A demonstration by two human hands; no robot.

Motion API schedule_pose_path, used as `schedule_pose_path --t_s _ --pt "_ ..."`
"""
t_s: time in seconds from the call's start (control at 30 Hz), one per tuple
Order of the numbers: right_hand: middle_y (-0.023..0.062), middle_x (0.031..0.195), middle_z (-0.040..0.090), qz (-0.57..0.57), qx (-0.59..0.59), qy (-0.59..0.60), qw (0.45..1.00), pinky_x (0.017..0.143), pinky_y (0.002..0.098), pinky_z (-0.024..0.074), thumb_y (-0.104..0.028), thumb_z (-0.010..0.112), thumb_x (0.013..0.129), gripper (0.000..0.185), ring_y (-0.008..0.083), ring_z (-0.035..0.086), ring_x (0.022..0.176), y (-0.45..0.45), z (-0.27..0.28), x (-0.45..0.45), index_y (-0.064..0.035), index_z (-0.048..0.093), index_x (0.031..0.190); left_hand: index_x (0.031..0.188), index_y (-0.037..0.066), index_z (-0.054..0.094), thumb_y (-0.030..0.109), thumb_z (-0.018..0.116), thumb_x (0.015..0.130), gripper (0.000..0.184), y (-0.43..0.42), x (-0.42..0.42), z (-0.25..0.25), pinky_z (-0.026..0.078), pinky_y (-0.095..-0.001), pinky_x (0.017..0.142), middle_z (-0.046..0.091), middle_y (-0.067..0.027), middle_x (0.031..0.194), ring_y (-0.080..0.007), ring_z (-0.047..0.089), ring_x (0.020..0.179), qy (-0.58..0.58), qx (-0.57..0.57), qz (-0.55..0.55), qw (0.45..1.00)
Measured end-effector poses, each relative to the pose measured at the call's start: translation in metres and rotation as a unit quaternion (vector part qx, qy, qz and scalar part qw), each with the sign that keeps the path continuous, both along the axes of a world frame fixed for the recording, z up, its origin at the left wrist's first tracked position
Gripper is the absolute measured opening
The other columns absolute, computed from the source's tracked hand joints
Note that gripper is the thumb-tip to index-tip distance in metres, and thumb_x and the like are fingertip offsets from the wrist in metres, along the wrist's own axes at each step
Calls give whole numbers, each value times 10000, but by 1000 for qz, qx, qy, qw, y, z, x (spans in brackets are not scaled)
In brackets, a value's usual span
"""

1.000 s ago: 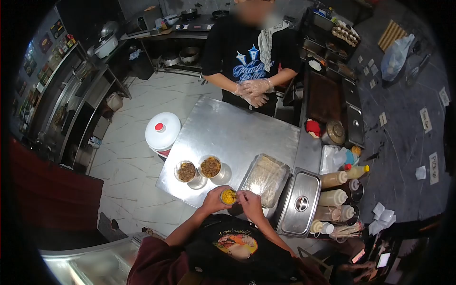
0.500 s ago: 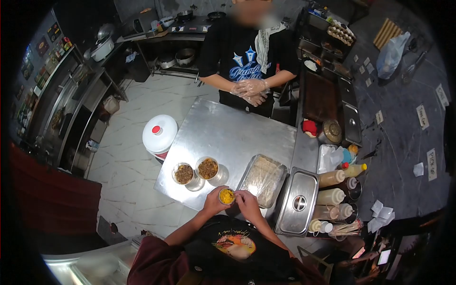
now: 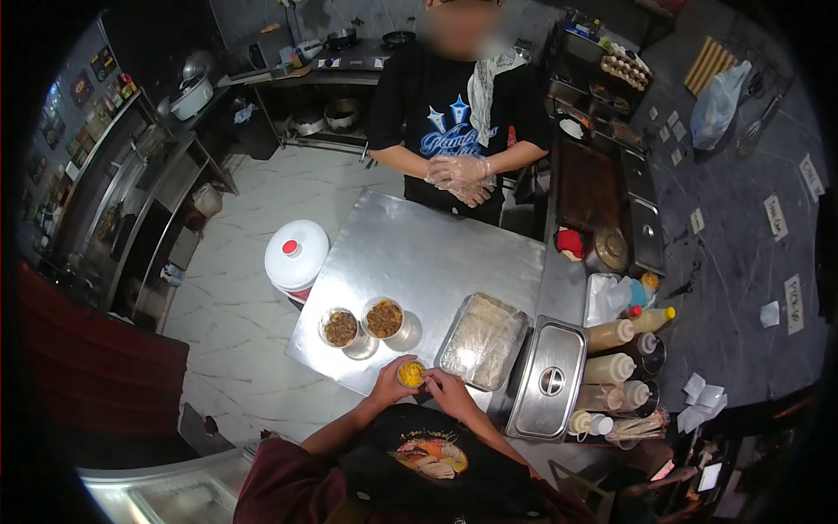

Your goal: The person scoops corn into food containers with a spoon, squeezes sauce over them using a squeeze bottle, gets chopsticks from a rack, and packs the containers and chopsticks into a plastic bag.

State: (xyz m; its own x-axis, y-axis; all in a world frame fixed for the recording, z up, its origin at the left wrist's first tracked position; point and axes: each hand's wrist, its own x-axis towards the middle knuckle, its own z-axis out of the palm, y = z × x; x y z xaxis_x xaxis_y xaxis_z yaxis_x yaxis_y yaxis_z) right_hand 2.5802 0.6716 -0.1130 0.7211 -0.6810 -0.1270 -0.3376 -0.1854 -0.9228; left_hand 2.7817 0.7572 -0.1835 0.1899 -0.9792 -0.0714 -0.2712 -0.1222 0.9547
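A small round cup of yellow food (image 3: 411,375) was above the six-o'clock edge of the silver metal counter (image 3: 441,249), clamped in the left hand's (image 3: 390,382) fingers. The right hand (image 3: 446,391) was at its three-o'clock rim; whether those fingers pinched anything, I couldn't tell. Two round brown-topped cups (image 3: 340,328) stood toward ten and eleven o'clock.

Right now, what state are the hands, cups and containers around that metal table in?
Left hand: gripping the small cup.
Right hand: at the cup's rim.
Small cup: open, yellow food inside.
Two table cups: filled, brown-topped, upright.
Flat tray: under clear wrap.
Steel pan: lid on.
White-lidded drum: closed.
Squeeze bottles: tops on.
Co-worker's gloved hands: folded.
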Motion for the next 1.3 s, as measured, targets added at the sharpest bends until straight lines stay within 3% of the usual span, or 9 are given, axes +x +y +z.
schedule_pose_path --t_s 0.13,0.3,0.4,0.5,0.63,0.73,0.8,0.93,1.3 --pt "157 911 752 -7 15 -13 1000 811 401 581 -133 547 1086 222 291 762 881 4 4 2 0 656 1226 1494 50 540 74 951 629 958 0 0 4 535 -390 1087 693 -158 1363 -258 675 1283 -57 -45 19 997" --pt "162 935 751 0 -8 -10 1000 818 405 586 -144 573 1085 241 299 759 876 2 2 2 1 631 1268 1590 73 425 120 964 689 1051 5 6 -2 519 -392 1119 651 -160 1446 -269 645 1333 -27 35 -38 998" --pt "188 1167 716 -35 18 -19 999 850 395 595 -172 670 1044 405 314 751 969 5 -16 1 -24 567 1406 1626 75 360 142 951 758 1053 4 4 -8 503 -390 1138 616 -175 1491 -263 620 1363 -27 44 -43 998" --pt "202 1408 591 -27 27 4 999 876 391 608 -199 796 951 679 321 703 1154 5 -2 1 -46 472 1528 1640 61 321 151 926 812 1029 6 2 -17 478 -398 1167 545 -200 1565 -270 576 1416 -41 24 -40 998" --pt "189 1495 511 39 -90 7 995 1012 418 562 -217 874 861 836 348 614 1306 -2 -12 3 -56 446 1562 1651 40 281 174 895 862 1009 9 6 -12 443 -416 1201 418 -221 1665 -303 506 1483 -55 35 -65 996" --pt "190 1482 535 44 -114 -1 993 1105 435 504 -220 884 842 831 380 591 1329 -3 -9 7 -59 464 1541 1661 48 275 195 884 877 1004 10 7 -8 461 -430 1184 465 -229 1633 -339 535 1456 -109 45 -69 991" --pt "188 1483 548 35 -103 2 994 1147 435 467 -225 888 837 818 397 583 1336 -3 -11 8 -66 477 1526 1675 79 261 223 869 885 1007 11 11 -9 513 -464 1100 540 -263 1545 -397 618 1337 -94 84 -83 989" --pt "192 1432 615 1 -49 31 998 1111 439 500 -229 903 815 821 393 605 1324 5 -23 12 -76 491 1510 1679 117 287 189 849 885 976 17 14 -18 569 -498 973 684 -286 1331 -447 714 1149 -141 58 -106 983" --pt "185 1382 674 -29 -70 -39 996 1071 422 546 -173 951 743 812 353 671 1266 6 -31 11 -69 588 1461 1628 96 396 130 801 919 817 20 10 -2 590 -494 898 728 -276 1188 -441 716 1115 -119 68 -85 987"
